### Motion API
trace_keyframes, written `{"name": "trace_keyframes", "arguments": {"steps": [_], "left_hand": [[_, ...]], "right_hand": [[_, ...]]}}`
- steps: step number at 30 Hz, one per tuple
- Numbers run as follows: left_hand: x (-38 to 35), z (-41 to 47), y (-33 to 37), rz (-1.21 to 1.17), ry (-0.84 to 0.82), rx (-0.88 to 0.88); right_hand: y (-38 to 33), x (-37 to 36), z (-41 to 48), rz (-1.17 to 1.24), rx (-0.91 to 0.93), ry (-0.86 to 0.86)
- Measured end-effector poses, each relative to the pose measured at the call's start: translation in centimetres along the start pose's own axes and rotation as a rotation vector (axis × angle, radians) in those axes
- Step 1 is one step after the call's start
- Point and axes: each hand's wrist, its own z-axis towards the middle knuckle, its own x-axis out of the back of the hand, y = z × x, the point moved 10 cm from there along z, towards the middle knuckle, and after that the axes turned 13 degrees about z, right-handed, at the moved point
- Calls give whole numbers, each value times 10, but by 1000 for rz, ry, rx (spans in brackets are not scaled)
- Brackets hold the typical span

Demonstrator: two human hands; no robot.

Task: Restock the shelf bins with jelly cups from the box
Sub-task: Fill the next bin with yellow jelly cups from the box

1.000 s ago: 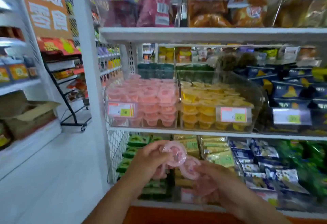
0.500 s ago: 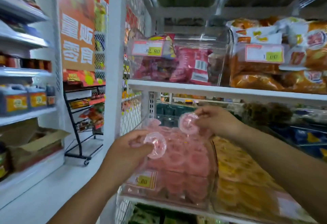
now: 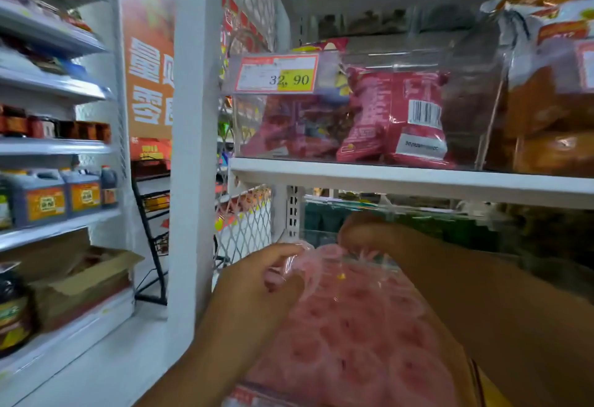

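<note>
A clear shelf bin (image 3: 350, 384) full of pink jelly cups (image 3: 347, 336) fills the lower middle. My left hand (image 3: 257, 281) is at the bin's near left top and pinches a pink jelly cup (image 3: 299, 273) by its rim over the pile. Reaching toward the back of the bin under the white shelf above, my right hand (image 3: 369, 233) has curled fingers on something pink (image 3: 363, 250); blur hides whether it is gripped. A sliver of the yellow jelly bin (image 3: 495, 390) shows at the lower right.
The white shelf board (image 3: 418, 181) sits low over the bin and carries clear bins of red snack bags (image 3: 395, 117) and orange bags (image 3: 553, 123). A white upright post (image 3: 193, 149) stands at the left. An open cardboard box (image 3: 80, 281) sits on the left rack.
The view has moved closer and higher. Both hands have gone further into the pink bin, the right hand lower toward its back, the left hand over the pile with its cup.
</note>
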Motion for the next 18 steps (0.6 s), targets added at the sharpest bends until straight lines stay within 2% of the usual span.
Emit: {"name": "trace_keyframes", "arguments": {"steps": [3, 5, 8, 10, 12, 16, 18], "left_hand": [[1, -2, 0, -4, 16, -3], [-2, -4, 0, 6, -5, -3], [-4, -4, -4, 8, -18, 21], [-3, -2, -6, 6, -16, 24], [-3, 0, -7, -2, -15, 28], [-3, 1, -8, -28, -10, 39], [-2, 2, -9, -29, -10, 46]], "right_hand": [[1, -1, 0, 29, 37, -16], [4, 4, -4, 175, 36, -49], [13, 3, -11, 456, -46, -200], [19, 9, -9, 517, -60, -209], [23, 18, -9, 422, -39, -157], [23, 38, -13, -20, -5, 29], [25, 41, -11, -134, -35, 123]]}}
